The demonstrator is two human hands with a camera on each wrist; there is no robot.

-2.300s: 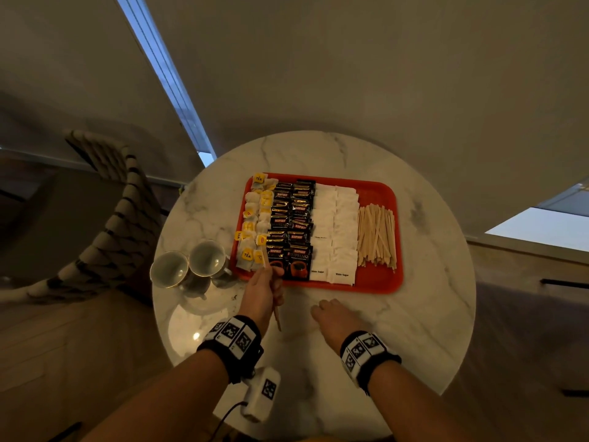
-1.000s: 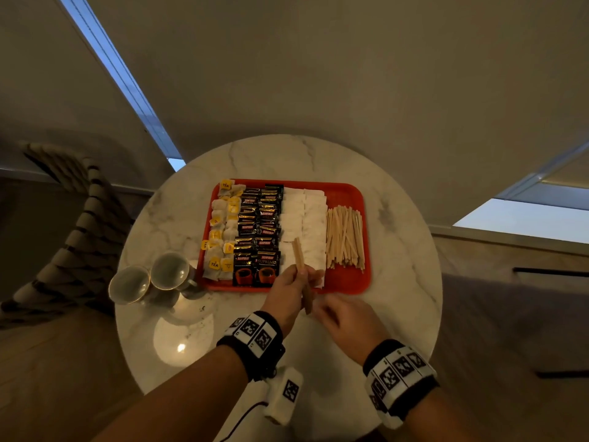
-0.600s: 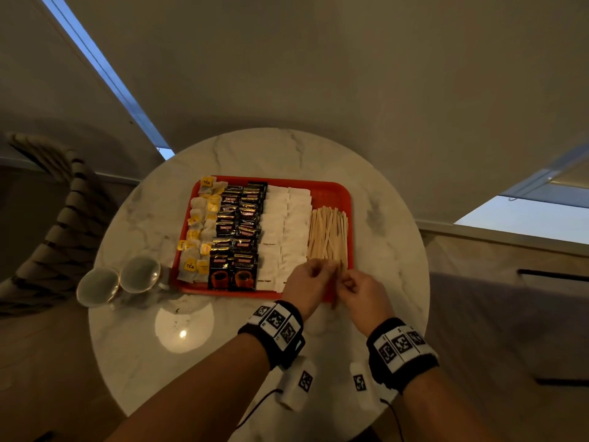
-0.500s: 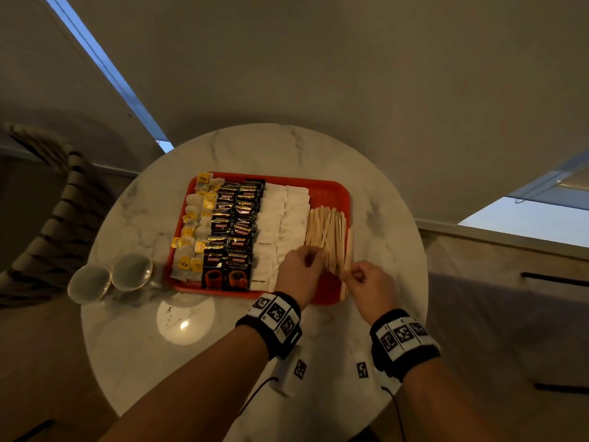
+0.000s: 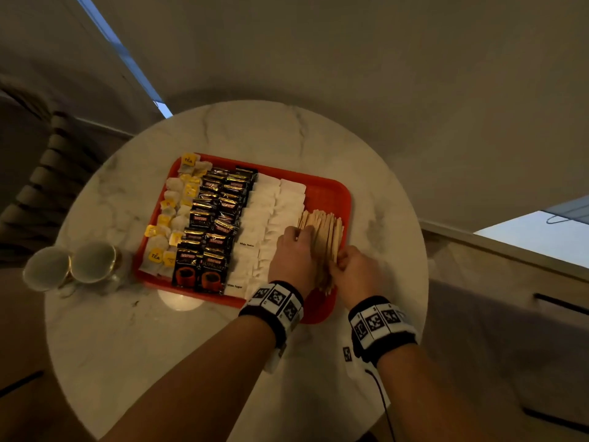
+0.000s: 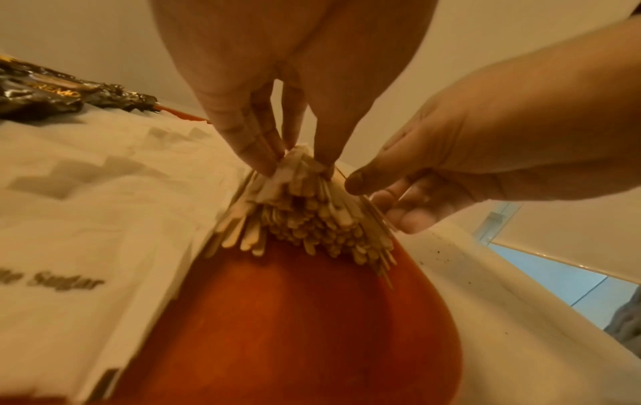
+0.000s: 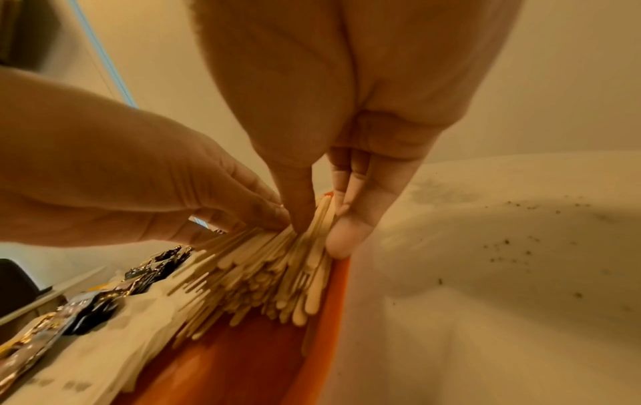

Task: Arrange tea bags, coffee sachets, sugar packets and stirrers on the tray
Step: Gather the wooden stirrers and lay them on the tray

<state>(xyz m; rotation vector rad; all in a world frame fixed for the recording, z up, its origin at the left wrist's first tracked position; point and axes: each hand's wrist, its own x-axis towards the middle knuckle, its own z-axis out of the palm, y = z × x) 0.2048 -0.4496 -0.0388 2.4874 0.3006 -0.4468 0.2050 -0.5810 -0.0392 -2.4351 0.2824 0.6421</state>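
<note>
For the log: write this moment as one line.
left hand: pinches pale wooden stirrers; right hand: pinches same pile; pile: on red plastic tray

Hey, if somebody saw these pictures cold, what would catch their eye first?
The red tray stands out on the round marble table, packed with neat columns of tea bags, dark coffee sachets and white sugar packets. At its right end the left hand and right hand pinch the pile of wooden stirrers from either side. Two cups are left of the tray.

Head cam overhead; wrist cams close, sharing stirrers (image 6: pixel 305 213).
</note>
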